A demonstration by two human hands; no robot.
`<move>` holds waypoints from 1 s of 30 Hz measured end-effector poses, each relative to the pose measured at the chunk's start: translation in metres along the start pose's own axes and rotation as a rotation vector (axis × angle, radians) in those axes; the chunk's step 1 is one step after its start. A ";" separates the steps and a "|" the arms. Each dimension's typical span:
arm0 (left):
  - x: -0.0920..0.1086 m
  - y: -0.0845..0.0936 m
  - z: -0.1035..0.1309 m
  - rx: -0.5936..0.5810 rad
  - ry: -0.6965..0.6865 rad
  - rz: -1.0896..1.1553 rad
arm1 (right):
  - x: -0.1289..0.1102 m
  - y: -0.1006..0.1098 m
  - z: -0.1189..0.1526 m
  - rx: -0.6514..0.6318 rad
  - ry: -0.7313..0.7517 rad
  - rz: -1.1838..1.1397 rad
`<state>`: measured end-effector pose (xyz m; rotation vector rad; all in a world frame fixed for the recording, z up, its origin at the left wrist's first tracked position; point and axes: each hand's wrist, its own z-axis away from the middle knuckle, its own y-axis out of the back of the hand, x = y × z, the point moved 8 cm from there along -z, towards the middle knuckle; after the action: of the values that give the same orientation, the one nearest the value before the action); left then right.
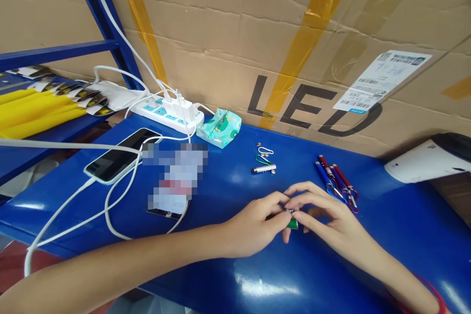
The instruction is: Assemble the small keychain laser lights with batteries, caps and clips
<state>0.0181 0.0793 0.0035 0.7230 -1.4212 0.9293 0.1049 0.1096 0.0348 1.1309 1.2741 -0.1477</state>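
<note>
Above the blue tabletop, my left hand (pixel 263 218) is closed on a small green keychain flashlight (pixel 293 224), mostly covered by the fingers. My right hand (pixel 327 213) meets it, thumb and fingertips pinching around a small silver piece (pixel 290 210) at the flashlight; its exact form is hidden. Just beyond the hands lie a silver flashlight tube (pixel 264 169), a green carabiner clip (pixel 262 160), a silver carabiner clip (pixel 266 150) and several tiny round metal parts (pixel 273 172). Farther right is a cluster of red, blue and purple keychain flashlights (pixel 335 179) with clips.
Left of my hands lie a phone (pixel 123 155) and a second, blurred phone (pixel 176 181), with white cables looping around. A power strip (pixel 167 113) and tissue pack (pixel 221 127) stand behind. A cardboard box (pixel 228 49) backs the table; a white cup (pixel 423 161) lies right.
</note>
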 end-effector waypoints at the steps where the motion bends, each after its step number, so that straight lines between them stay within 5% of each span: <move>1: 0.000 -0.001 0.000 -0.010 0.001 0.003 | -0.003 0.001 0.002 0.013 0.022 0.040; 12: -0.010 -0.004 -0.001 -0.023 0.095 0.085 | -0.017 -0.010 0.021 -0.054 0.277 0.578; 18: -0.013 -0.006 0.000 -0.063 0.150 0.118 | -0.032 -0.008 0.024 0.075 0.424 0.623; 30: -0.014 -0.003 -0.002 -0.074 0.184 0.105 | -0.037 0.005 0.030 0.241 0.428 0.535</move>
<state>0.0225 0.0787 -0.0098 0.4983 -1.3330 0.9930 0.1153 0.0723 0.0635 1.7390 1.2947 0.3678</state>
